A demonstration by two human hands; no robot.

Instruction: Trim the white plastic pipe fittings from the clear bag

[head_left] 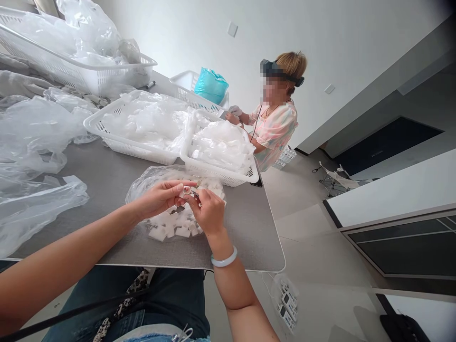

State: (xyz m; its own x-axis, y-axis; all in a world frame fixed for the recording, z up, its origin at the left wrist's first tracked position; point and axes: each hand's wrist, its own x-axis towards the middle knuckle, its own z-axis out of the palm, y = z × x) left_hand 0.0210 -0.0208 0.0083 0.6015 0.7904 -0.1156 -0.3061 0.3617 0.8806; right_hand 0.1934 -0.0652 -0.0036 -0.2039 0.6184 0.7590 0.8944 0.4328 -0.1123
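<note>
the left hand (162,197) and the right hand (210,211) meet just above the near part of the worktop (107,247), over a clear bag (142,187) that lies open and flat with a heap of small white pieces (174,230) in it. the left grip is closed: thumb and forefinger pinch a small white ring (187,190), held up with its opening towards the camera. the right grip is curled closed too, its fingertips right against the ring's far side; something thin and dark shows between them, too small to tell what it is.

judging by the heap, the work looks far from finished: many white pieces lie in the bag under the hands, and only the one ring is in hand. no separate heap of finished pieces shows near the hands.

beyond the bag stand two white baskets (121,145) (228,178) filled with crumpled clear plastic, touching side by side. loose plastic bags (35,142) lie to the left. at the far end of the worktop another person (276,128) sits working with gloved hands, well apart.
</note>
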